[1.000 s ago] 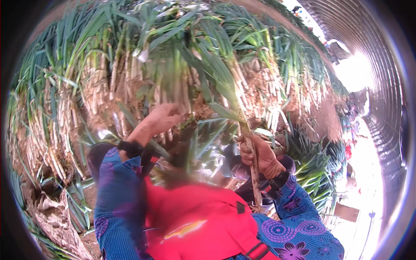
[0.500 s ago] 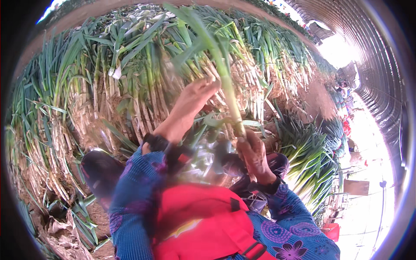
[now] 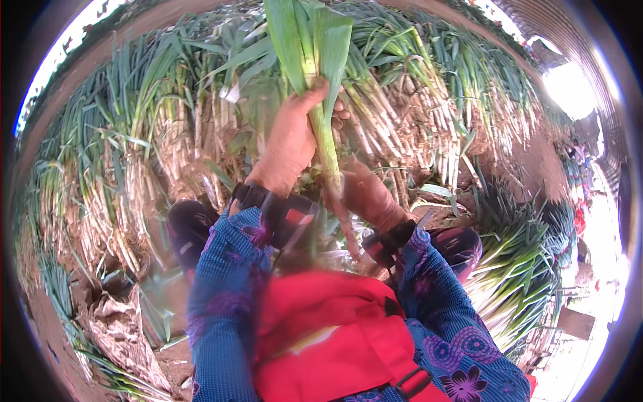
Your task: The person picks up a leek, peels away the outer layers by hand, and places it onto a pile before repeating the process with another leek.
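The left hand (image 3: 288, 144) wraps closed around the neck of a single long leek, green-leaved and pale-stalked (image 3: 325, 144), thumb across its front. The stalk's long axis runs from just short of 12 o'clock, leaves uppermost, to just short of 6. The blurred right hand (image 3: 372, 194), at the left's 4 o'clock, is nearer the root end, fingers beside the lower stalk, part-curled; whether they grip, I cannot tell.
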Demonstrator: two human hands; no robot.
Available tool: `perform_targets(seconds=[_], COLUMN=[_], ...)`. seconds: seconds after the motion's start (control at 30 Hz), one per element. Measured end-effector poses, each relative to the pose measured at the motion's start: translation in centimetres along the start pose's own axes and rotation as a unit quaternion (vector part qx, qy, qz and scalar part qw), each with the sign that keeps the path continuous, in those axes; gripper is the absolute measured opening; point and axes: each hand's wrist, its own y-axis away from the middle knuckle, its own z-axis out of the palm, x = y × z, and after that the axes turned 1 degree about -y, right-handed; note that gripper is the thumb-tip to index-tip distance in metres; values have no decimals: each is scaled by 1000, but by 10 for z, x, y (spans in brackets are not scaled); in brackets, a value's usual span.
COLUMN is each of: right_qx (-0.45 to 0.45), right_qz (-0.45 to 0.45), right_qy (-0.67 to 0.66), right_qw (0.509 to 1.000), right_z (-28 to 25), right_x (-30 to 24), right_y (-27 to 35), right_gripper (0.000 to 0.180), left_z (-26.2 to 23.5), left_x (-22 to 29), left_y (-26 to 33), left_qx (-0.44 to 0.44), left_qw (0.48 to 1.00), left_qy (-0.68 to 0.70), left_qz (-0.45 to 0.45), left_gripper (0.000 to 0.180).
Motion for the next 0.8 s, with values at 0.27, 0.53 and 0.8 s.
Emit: perform_targets(seconds=[0.27,0.53,0.8], right_qx=[-85,3,123], right_qz=[60,61,111], right_qy=[41,9,136], right_qw=[994,998,977], right_z=[46,49,-33], right_x=[8,37,76], right_y=[-40,-77,-93], right_gripper=[47,32,27], left_z=[-32,-72,-120], left_x=[39,66,90], left_y=[15,26,46], left_qx=[-11,-74,8], left_qw=[996,994,993], left_qy=[84,66,37], left_qz=[24,35,114], left_gripper=[39,62,64])
